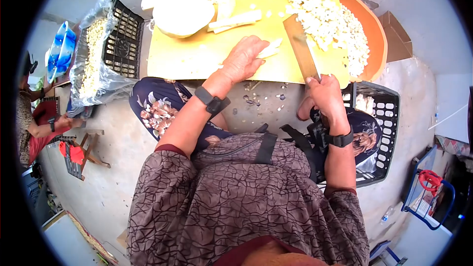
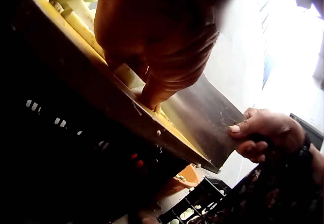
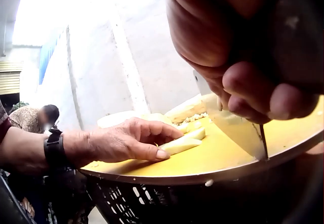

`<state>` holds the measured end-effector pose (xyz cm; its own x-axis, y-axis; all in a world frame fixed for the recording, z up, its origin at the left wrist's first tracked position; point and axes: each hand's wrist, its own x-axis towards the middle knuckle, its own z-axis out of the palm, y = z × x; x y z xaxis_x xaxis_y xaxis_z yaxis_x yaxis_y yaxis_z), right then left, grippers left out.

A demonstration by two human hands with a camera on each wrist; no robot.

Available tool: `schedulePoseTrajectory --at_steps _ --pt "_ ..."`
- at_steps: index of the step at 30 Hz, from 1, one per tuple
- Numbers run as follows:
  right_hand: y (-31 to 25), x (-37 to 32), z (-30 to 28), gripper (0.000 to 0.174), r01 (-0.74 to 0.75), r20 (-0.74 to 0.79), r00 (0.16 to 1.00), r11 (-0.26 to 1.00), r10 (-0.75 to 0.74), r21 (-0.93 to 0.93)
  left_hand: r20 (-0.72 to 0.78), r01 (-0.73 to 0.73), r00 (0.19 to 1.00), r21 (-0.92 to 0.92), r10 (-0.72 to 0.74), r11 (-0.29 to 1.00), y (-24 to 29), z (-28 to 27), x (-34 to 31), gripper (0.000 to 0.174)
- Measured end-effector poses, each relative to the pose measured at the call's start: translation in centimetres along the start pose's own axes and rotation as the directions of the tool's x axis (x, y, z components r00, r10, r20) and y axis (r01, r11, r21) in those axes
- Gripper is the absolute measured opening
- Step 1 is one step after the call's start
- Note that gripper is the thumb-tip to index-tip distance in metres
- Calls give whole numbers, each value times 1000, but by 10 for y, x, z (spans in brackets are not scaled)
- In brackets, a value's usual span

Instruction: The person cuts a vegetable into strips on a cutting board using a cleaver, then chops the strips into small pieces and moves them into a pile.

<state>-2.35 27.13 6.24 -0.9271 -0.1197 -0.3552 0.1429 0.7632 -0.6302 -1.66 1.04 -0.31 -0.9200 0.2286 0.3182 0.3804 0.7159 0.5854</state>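
My left hand holds pale peeled vegetable strips against the yellow cutting board, thumb and fingers on either side of them. In the right wrist view the strips stick out past the fingertips, their cut ends toward the blade. My right hand grips a broad-bladed cleaver by its handle, which the fingers mostly hide. The blade stands on the board to the right of the strips, apart from them. Small diced pieces lie heaped on the board's right side.
Large pale vegetable pieces and longer strips lie at the board's far left. An orange basin sits beneath its right side. Black crates stand beside the knees. Another person sits at far left.
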Motion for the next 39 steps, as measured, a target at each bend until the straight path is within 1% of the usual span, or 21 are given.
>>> schedulePoseTrajectory --at_steps 1,4,6,8,11,14,17,21,24,27,30,33,36,39 --pt "-1 0 1 34 -23 20 1000 996 24 -81 -5 -2 1000 -20 2 1000 0 2 1 47" --pt "-11 -10 -3 35 80 -9 996 970 -85 -230 -28 -18 999 -32 18 999 2 8 5 44" --pt "-6 -9 -2 36 40 -13 999 989 -42 -142 -39 -28 999 -41 27 999 5 12 8 43" --pt "-6 -12 -9 35 12 -5 1000 987 -13 -162 -65 -32 997 -46 28 998 6 16 9 41" --pt "-11 -19 -13 35 68 -50 995 967 -82 -245 -109 -31 994 -50 25 998 6 21 9 40" --pt "-22 -27 -13 34 24 -39 999 988 -31 -155 -134 -47 990 -48 40 998 5 23 9 40" --pt "-33 -33 -13 34 29 0 1000 985 -30 -171 -151 -68 987 -33 63 997 4 26 10 38" --pt "-30 -34 -8 35 -10 -16 1000 972 6 -235 -162 -79 984 -30 73 996 3 27 10 35" --pt "-25 -34 -7 33 10 -28 999 955 -19 -296 -176 -84 982 -47 74 995 3 28 9 35" --pt "-34 -37 -9 34 22 -11 1000 940 -28 -341 -177 -76 982 -63 63 995 4 27 9 35" --pt "-32 -32 -5 34 100 -4 994 893 -113 -438 -169 -85 983 -83 70 993 3 28 11 34" --pt "-48 -26 -1 35 161 59 986 825 -154 -541 -164 -93 984 -113 74 989 2 28 12 34" --pt "-50 -8 5 33 -41 48 997 905 68 -424 -152 -105 985 -137 84 985 1 30 19 33" --pt "-34 3 9 34 26 -60 997 899 -57 -438 -174 -133 979 -138 108 982 3 36 23 34"
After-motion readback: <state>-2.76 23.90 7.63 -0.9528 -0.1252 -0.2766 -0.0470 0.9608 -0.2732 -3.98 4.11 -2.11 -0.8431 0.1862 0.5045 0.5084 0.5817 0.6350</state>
